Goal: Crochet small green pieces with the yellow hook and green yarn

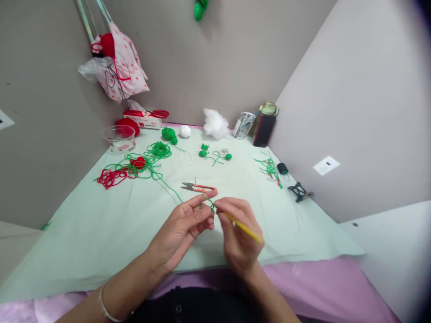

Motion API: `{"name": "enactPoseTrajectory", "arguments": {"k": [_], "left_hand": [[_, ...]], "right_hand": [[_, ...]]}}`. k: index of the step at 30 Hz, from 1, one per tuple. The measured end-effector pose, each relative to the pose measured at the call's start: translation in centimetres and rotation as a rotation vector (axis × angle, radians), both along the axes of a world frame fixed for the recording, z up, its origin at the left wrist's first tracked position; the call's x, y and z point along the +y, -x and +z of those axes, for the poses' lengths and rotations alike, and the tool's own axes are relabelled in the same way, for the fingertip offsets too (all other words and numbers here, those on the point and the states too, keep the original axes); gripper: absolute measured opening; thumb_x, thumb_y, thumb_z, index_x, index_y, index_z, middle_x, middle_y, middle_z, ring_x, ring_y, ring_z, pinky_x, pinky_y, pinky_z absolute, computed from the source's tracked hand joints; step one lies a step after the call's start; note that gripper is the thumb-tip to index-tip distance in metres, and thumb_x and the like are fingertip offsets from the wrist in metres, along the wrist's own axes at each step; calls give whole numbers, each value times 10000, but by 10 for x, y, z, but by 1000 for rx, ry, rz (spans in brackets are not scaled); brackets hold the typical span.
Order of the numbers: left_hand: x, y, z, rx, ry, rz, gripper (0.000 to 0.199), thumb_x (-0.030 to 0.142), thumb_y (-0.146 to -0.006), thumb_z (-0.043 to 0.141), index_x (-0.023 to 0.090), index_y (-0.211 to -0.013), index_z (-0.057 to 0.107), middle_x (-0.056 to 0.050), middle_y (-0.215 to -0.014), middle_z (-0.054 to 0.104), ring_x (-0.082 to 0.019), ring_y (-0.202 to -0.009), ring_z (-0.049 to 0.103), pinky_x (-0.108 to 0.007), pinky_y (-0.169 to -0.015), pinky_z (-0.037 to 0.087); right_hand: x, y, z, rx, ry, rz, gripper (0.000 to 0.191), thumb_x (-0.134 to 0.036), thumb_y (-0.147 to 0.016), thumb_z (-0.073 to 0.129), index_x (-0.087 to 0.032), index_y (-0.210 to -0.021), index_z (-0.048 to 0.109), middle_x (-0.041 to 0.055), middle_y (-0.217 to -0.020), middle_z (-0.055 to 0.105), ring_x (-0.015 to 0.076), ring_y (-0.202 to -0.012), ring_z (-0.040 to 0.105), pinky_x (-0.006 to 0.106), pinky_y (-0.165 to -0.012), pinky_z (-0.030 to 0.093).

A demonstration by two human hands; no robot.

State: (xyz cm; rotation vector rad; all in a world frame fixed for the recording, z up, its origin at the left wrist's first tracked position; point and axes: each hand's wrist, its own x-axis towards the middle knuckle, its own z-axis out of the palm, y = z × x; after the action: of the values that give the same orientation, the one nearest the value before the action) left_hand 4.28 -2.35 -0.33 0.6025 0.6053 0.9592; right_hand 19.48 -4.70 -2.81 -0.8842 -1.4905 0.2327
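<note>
Between the thumb and fingers of my left hand [188, 224] is a small loop of green yarn [212, 207], its strand running over the raised index finger. My right hand [239, 233] grips a crochet hook with a yellow handle [247, 230], pen-fashion, its tip at the yarn by the left fingertips. Just beyond the left index finger lie orange-handled thread snips [200, 187]. From the left hand a green strand [173, 190] trails back to a loose tangle of green yarn [159, 151].
Red yarn [112, 177] lies at left near a clear plastic tub [119, 141]. Toward the back are a green crocheted piece [168, 133], white stuffing [215, 123] and a cup of tools [244, 125]. Yarn scraps [269, 168], a black thread spool [282, 168] and a black phone stand [299, 192] sit right.
</note>
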Motion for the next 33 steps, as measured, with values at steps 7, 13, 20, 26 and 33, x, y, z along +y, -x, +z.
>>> {"name": "enactPoseTrajectory", "arguments": {"k": [7,13,20,26,33], "left_hand": [[0,2,3,106,-156,65,394,267,-825,900,269,-1213,830,22,-779,626,-116,-771,598,-243,-798,466],[-3,8,-4,174,-175,41,431,276,-844,888,326,-1264,805,24,-823,645,-127,-823,599,-276,-860,446],[0,18,-6,166,-191,55,359,296,-837,898,318,-1190,834,40,-789,629,-109,-771,596,-275,-833,444],[-2,23,-5,138,-181,-5,473,250,-812,916,280,-1268,795,38,-791,663,-115,-769,623,-279,-837,476],[-3,29,-1,176,-218,-23,426,234,-814,916,303,-1222,815,38,-808,678,-115,-806,625,-267,-871,487]], "right_hand": [[8,-4,14,513,333,399,129,-277,-998,699,-266,-1011,827,39,-970,732,134,-719,655,300,-668,553],[9,5,3,475,350,419,157,-272,-1015,685,-290,-1075,829,48,-1022,768,143,-759,658,312,-693,556],[8,8,4,501,368,426,148,-280,-1021,684,-292,-1069,823,37,-1048,781,129,-750,667,314,-731,561],[9,13,6,525,356,424,137,-291,-1015,690,-285,-1052,822,39,-1044,783,129,-732,660,303,-697,568],[7,13,8,491,314,393,146,-265,-1020,672,-277,-1051,814,51,-1046,787,141,-727,664,326,-717,573]]}}
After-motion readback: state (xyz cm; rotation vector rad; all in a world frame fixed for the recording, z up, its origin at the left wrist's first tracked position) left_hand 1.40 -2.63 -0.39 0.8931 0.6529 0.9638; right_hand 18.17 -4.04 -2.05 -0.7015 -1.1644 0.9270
